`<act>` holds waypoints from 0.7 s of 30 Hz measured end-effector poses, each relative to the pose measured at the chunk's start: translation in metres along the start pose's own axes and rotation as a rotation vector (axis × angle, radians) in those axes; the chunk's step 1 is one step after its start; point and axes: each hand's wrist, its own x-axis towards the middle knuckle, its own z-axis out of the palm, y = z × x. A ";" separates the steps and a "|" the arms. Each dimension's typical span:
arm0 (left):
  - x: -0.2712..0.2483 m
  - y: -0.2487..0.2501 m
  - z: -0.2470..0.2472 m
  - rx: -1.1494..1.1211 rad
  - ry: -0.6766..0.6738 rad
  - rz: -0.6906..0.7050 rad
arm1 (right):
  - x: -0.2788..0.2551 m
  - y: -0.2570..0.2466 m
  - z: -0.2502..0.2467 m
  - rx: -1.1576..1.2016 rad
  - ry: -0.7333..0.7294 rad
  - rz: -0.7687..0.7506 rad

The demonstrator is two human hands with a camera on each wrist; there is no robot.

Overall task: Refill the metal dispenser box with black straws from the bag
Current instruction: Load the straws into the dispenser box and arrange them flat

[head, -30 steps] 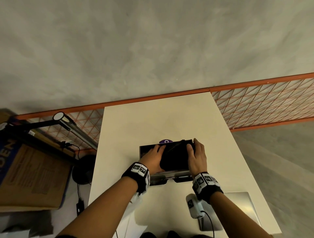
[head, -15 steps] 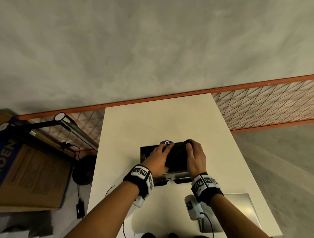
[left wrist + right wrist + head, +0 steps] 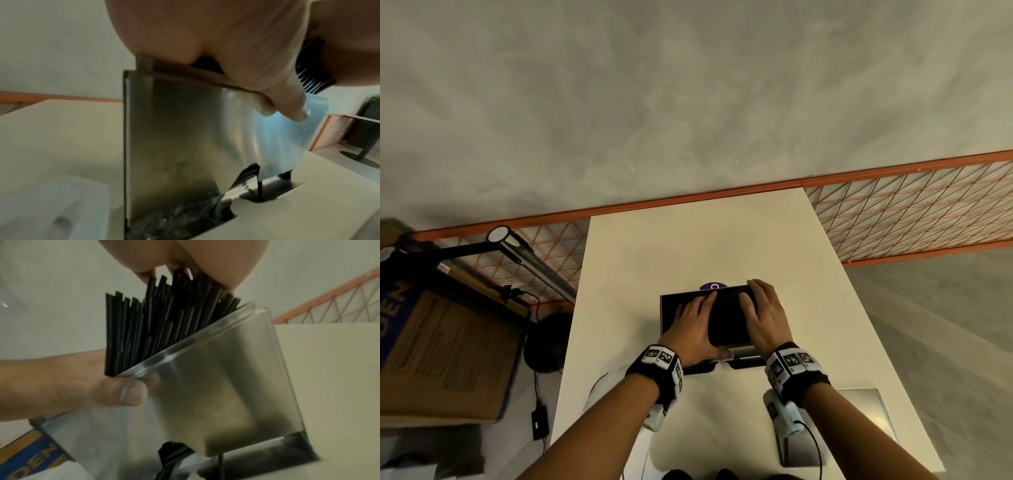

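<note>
The metal dispenser box [image 3: 667,308] stands open-topped in the middle of the cream table [image 3: 688,246]. A dark mass of black straws [image 3: 726,320] fills its right part. My left hand [image 3: 693,320] lies over the straws with its thumb hooked down the box's front wall [image 3: 174,138]. My right hand [image 3: 765,313] curls over the bundle's right end. In the right wrist view the black straws [image 3: 164,313] stick up unevenly above the box's rim [image 3: 216,386], with my palm on their tips.
A purple disc [image 3: 714,286] peeks out behind the box. A flat metal lid [image 3: 859,421] lies at the table's near right. An orange mesh fence [image 3: 911,212] runs behind the table. A cardboard box [image 3: 441,349] and a lamp [image 3: 524,260] stand off the left edge.
Both hands have lowered the straw bundle down into the box. The left hand's fingers have spread flatter over the straws, and the bundle now sits lower.
</note>
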 end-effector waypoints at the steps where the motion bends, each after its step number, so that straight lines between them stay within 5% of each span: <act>1: -0.001 0.002 0.001 0.005 0.016 0.006 | 0.001 0.002 -0.002 -0.026 0.032 -0.016; 7: -0.015 0.008 0.009 0.065 0.106 0.048 | 0.014 -0.011 -0.014 -0.309 0.167 -0.281; 13: -0.034 0.014 0.019 0.121 0.148 0.062 | -0.004 -0.033 0.002 -0.698 -0.328 -0.475; 21: -0.046 0.015 0.026 0.101 0.279 0.121 | -0.033 -0.017 0.006 -0.878 -0.330 -0.440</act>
